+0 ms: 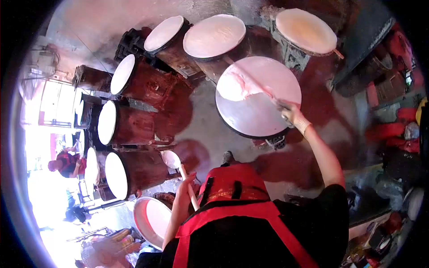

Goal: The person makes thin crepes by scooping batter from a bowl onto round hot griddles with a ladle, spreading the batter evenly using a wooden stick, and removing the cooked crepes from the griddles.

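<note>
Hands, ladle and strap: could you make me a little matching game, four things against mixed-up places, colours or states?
1. Right hand
2. Left hand
3. Ladle bowl
4. Shoulder strap

A. Red
B. Around the ladle's handle
C. Over the edge of the largest round plate
D. Pale, beyond the left hand

Right pairs: 1-C, 2-B, 3-D, 4-A

The large griddle (272,118) is coloured pale grey, broken by a white, pink-tinged patch (231,86). On the disc (306,31) beyond the griddle to the right, white is tinted with tan. Left of the griddle, rusty red-brown is seen on the drums (138,125), topped in white. Nearer than the griddle, the red apron (230,185) is marked with black bands and yellowish lettering, over a plain black shirt (313,214).
</note>
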{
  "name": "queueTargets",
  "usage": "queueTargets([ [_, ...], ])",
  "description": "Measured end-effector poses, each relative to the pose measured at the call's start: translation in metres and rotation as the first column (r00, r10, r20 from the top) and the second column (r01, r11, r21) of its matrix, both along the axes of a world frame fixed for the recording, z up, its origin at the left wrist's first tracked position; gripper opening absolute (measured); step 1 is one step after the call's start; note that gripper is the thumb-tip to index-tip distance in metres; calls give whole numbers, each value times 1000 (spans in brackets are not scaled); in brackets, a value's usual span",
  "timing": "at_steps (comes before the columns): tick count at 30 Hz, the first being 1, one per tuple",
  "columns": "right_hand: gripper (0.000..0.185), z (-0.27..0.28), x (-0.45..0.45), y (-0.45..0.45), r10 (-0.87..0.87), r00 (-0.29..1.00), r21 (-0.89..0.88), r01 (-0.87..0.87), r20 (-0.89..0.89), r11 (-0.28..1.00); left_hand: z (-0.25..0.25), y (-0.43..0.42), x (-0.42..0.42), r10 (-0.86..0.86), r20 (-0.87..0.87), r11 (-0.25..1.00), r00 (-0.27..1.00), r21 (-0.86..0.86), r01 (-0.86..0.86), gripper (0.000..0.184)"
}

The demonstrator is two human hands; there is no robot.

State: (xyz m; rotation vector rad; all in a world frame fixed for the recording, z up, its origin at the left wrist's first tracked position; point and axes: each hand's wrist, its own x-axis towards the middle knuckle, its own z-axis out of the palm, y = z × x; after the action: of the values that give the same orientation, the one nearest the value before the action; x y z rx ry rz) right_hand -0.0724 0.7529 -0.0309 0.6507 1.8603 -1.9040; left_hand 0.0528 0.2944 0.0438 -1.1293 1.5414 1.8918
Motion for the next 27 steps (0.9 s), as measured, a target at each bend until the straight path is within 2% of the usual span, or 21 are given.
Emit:
queueTargets([
  [1,41,1,2,-9,90,992,-29,-88,84,996,1,-1,1,-17,0,1000,1000,-11,17,33],
  [2,41,4,24,-14,134,982,-86,-146,-132,986,3,-3,-1,-51,3,999,999,-5,51,33],
  [3,38,5,46,-14,126,992,-104,-127,-17,986,3,-5,-3,-85,6,996,996,1,85,33],
  [5,42,-23,92,-7,164,986,-66,-164,-3,984,-5,-16,-13,-164,21,986,986,44,163,34],
  [6,42,-39,118,-1,116,992,-139,-122,-49,983,-13,-24,-21,-195,30,979,980,63,193,35],
  [7,42,-20,132,-9,60,994,-215,-79,-90,973,-22,-31,-28,-227,38,971,973,83,223,35],
  [8,43,3,148,-9,-17,999,-269,28,45,963,-39,-39,-37,-260,7,964,966,64,259,35],
  [9,43,-16,147,-26,-198,978,-193,181,-72,964,-52,-48,-44,-297,-25,953,955,45,298,35],
  [11,41,-43,143,-60,-442,844,-51,449,-303,892,-42,-52,-62,-373,-58,903,926,205,376,35],
  [12,40,-51,140,-79,-477,806,-9,507,-351,862,-7,-30,-68,-402,-28,910,915,100,403,35],
  [14,38,-61,148,-114,-429,837,27,465,-339,885,17,-23,-85,-507,-18,860,862,-80,504,35],
  [15,37,-60,164,-128,-349,887,23,373,-303,927,8,-36,-95,-551,-21,833,834,-72,549,36],
  [16,39,-109,193,-130,-328,883,-228,262,-335,938,-11,-52,-108,-592,-27,806,806,-57,590,36],
  [18,41,-54,234,-180,-391,909,-155,370,-144,916,-56,-91,-134,-689,-23,725,725,-10,689,38],
  [21,44,-69,278,-244,-599,771,-197,567,-214,800,-100,-137,-157,-755,-83,651,650,18,759,40],
  [22,34,-55,253,-279,-784,593,-310,723,-181,618,-93,-143,-152,-710,-145,690,690,53,722,40],
  [24,23,-91,208,-317,-861,505,-566,728,60,387,-104,-176,-153,-703,-147,702,696,12,712,40],
  [26,33,-95,111,-360,-906,418,-506,768,-69,393,-102,-207,-148,-715,-134,697,686,-65,714,40],
  [27,41,-96,62,-382,-918,374,-473,789,-134,391,-85,-219,-143,-684,-147,727,715,-52,685,40],
])
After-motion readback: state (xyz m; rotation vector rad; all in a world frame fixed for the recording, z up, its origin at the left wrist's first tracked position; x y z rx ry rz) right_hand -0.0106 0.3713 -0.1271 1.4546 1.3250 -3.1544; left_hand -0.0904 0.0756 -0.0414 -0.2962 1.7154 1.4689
